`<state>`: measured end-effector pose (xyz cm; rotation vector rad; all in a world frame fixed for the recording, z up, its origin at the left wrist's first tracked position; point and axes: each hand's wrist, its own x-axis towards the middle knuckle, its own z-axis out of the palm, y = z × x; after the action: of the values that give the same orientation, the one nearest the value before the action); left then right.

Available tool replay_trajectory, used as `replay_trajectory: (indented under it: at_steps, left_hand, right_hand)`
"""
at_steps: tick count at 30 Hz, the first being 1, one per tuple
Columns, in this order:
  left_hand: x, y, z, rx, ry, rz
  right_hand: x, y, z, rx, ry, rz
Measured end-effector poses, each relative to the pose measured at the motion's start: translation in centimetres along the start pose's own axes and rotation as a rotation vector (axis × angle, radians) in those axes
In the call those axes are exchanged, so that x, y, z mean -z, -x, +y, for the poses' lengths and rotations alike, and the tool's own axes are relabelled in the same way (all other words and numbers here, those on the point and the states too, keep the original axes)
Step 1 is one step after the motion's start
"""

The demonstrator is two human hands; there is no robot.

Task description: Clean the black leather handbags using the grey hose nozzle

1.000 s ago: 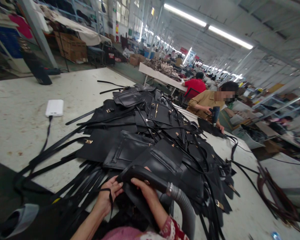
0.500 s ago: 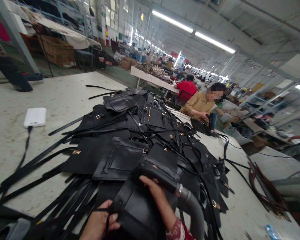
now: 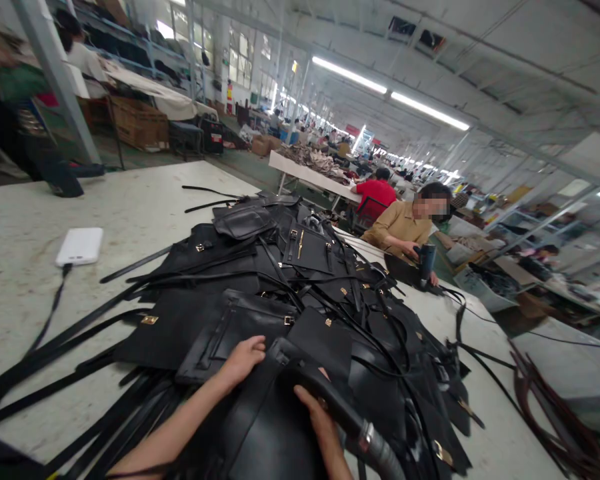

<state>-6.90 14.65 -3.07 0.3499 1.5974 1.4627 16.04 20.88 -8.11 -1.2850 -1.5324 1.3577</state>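
Note:
A black leather bag (image 3: pixel 275 413) lies right in front of me on a heap of similar black bags. My right hand (image 3: pixel 317 407) is wrapped round a black hose nozzle (image 3: pixel 330 393), with its grey corrugated hose (image 3: pixel 383 457) trailing to the lower right. The nozzle's head is over the upper part of the bag. Beside the bag's upper left edge, my left hand (image 3: pixel 247 360) reaches in with loosely bent fingers and nothing visible in them. Under that hand lies another black bag (image 3: pixel 220 333) with a zipped pocket and a small buckle.
Long black straps (image 3: pixel 105 393) spill leftward over the pale table (image 3: pixel 140 200). A white power bank (image 3: pixel 79 246) with a cable sits at left. Across the table, a co-worker (image 3: pixel 400 223) holds a dark cylindrical tool (image 3: pixel 427 261). Brown straps (image 3: pixel 550 413) hang at the right edge.
My left hand has let go of the bag's near left edge and moved up and forward along it. The nozzle, still in my right hand, has shifted slightly right and down in view.

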Motion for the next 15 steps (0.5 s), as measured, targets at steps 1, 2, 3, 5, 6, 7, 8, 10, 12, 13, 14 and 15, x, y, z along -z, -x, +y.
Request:
replay_trajectory:
  at_steps: [1,2,3,5,6,7,8,10,12,13,14,15]
  left_hand:
    - [-1.5,-1.1,-0.5,0.022,0.007,-0.027]
    - [-2.7,-1.9,-1.2,0.039,0.012,-0.051]
    - [-3.6,-2.4,-2.0,0.055,0.019,-0.074]
    - [-4.4,-2.8,-3.3,0.069,0.036,-0.1]
    - [-4.4,-2.9,-3.7,0.07,0.046,-0.107]
    - [-4.2,-2.8,-3.9,0.071,0.055,-0.114]
    - [-4.0,-2.8,-4.0,0.073,0.064,-0.122]
    - [-3.4,-2.5,-3.9,0.081,0.079,-0.14]
    - [-3.0,-2.3,-3.8,0.089,0.098,-0.151]
    - [-3.0,-2.3,-3.8,0.089,0.108,-0.151]
    - [-3.0,-2.2,-3.8,0.088,0.119,-0.148]
    - [-3.0,-2.2,-3.8,0.085,0.129,-0.142]
  right_hand:
    - [0.1,0.0,-0.1,0.026,0.011,-0.018]
    - [0.2,-0.1,-0.5,0.061,0.013,-0.045]
    - [0.3,-0.2,-1.0,0.101,0.009,-0.081]
    - [0.1,-0.7,-2.4,0.173,-0.023,-0.155]
    - [-0.2,-1.1,-3.1,0.197,-0.051,-0.175]
    - [-0.7,-1.6,-3.7,0.211,-0.08,-0.19]
    - [-1.3,-2.1,-4.2,0.215,-0.107,-0.199]
    - [-2.9,-3.4,-4.8,0.194,-0.145,-0.204]
    - [-4.8,-4.8,-4.9,0.149,-0.171,-0.198]
    - [-5.7,-5.4,-4.9,0.128,-0.181,-0.193]
    - [-6.6,-5.9,-4.8,0.114,-0.187,-0.182]
    - [-7.3,-6.4,-4.8,0.108,-0.189,-0.171]
